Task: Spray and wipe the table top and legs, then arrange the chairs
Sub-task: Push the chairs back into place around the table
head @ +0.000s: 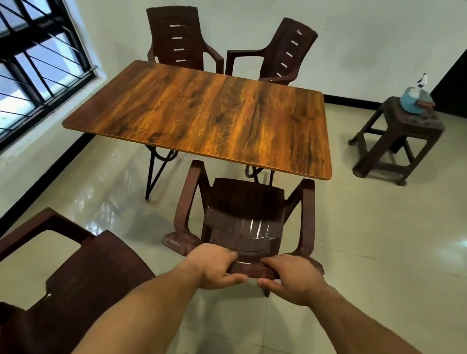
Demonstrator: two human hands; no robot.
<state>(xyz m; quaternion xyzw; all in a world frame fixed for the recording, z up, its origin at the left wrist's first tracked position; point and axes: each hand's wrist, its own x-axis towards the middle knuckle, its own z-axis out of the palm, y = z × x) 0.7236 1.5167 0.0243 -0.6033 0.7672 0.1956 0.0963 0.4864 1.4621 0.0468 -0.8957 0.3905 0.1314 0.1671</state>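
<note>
A wood-grain table (204, 110) on black folding legs (155, 168) stands in the middle of the room. A dark brown plastic armchair (245, 207) faces it at the near right side, its front just under the table edge. My left hand (213, 265) and my right hand (292, 279) both grip the top edge of that chair's backrest. Two more brown chairs (180, 38) (285, 52) stand at the far side against the wall. A fourth brown chair (65, 283) sits at my near left, away from the table.
A barred window (17, 53) fills the left wall. At the right stands a brown plastic stool (397, 139) carrying a blue bowl (411, 102), a spray bottle (421, 82) and a cloth. Glossy tiled floor (377, 249) stretches between the stool and the chair I hold.
</note>
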